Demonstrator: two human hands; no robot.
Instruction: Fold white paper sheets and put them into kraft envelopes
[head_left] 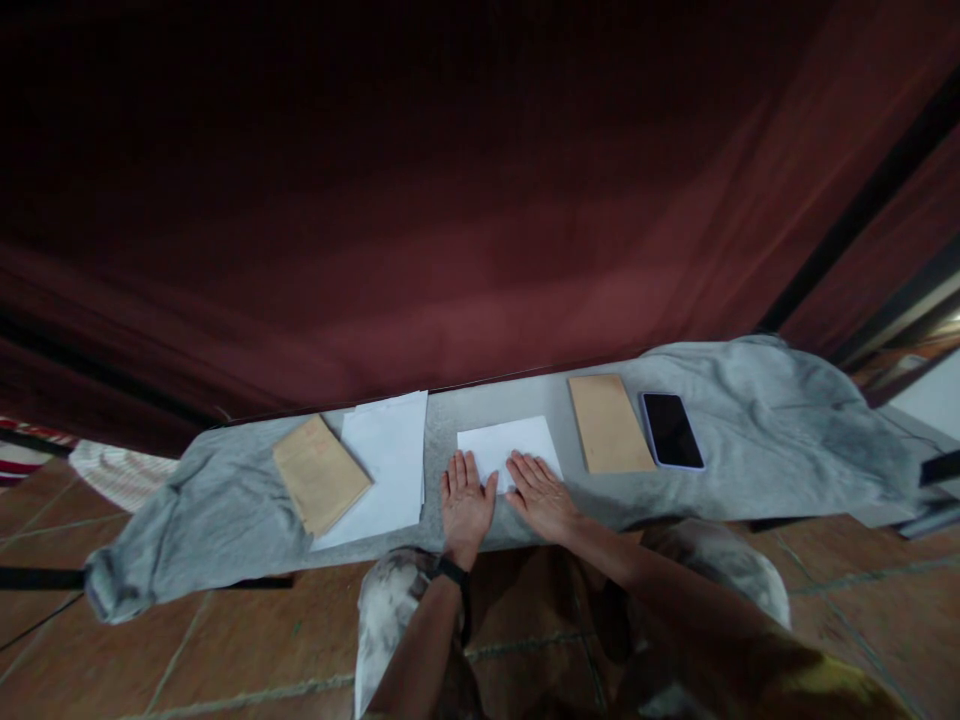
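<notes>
A folded sheet of white paper [506,437] lies on the grey cloth in front of me. My left hand [466,500] rests flat on its left side, fingers stretched forward, with a dark band on the wrist. On the right side of the same paper, my right hand [541,492] presses down with its fingers extended and slightly angled left. Neither hand grips anything. Both palms hide the paper's near edge.
Grey cloth [217,515] covers a narrow bench against a dark red panel [480,250]. Left of my hands, a brown envelope [321,475] overlaps white sheets [394,460]. To the right lie another brown envelope [611,425] and a phone [673,430].
</notes>
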